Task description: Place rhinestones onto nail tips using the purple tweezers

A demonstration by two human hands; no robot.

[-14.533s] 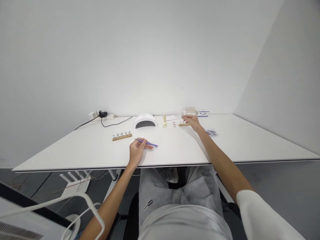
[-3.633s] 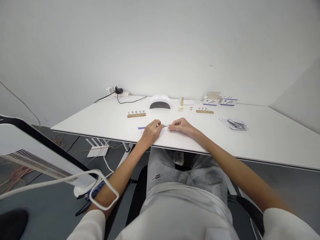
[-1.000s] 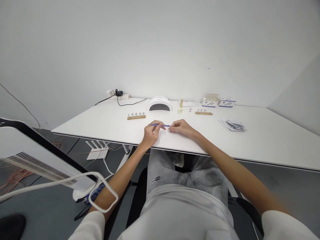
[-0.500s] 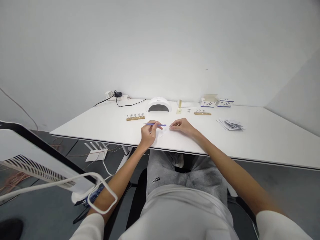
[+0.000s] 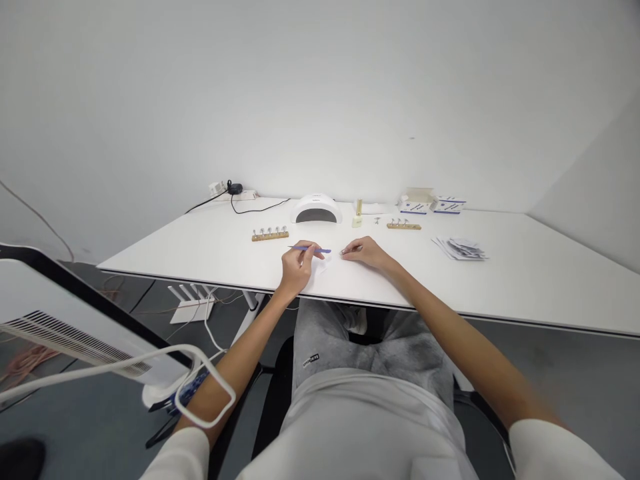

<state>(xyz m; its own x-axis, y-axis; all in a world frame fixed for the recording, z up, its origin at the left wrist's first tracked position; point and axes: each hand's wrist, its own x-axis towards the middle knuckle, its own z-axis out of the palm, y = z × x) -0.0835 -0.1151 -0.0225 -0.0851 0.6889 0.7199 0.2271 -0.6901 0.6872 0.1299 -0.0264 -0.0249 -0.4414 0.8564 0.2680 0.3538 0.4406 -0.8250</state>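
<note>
Above the front part of the white table, my left hand (image 5: 299,263) is closed around a slim purple stick-like tool (image 5: 315,250). Its broader tip points right, toward my other hand. My right hand (image 5: 367,252) pinches a small, pale, shiny piece (image 5: 343,253) between thumb and fingertips; it is too small to name and partly covered by the fingers. A short gap separates the tool's tip from that piece. On the tabletop under and between the hands lies something thin and white (image 5: 323,265), hard to make out against the table.
Behind the hands stands a white dome-shaped nail lamp (image 5: 316,201). Wooden strips bearing small metal stands lie left (image 5: 270,236) and right (image 5: 404,227). A small bottle (image 5: 357,217) stands between them. Flat packets (image 5: 460,249) and cardboard boxes (image 5: 416,201) are at right; a cable (image 5: 260,211) runs at left.
</note>
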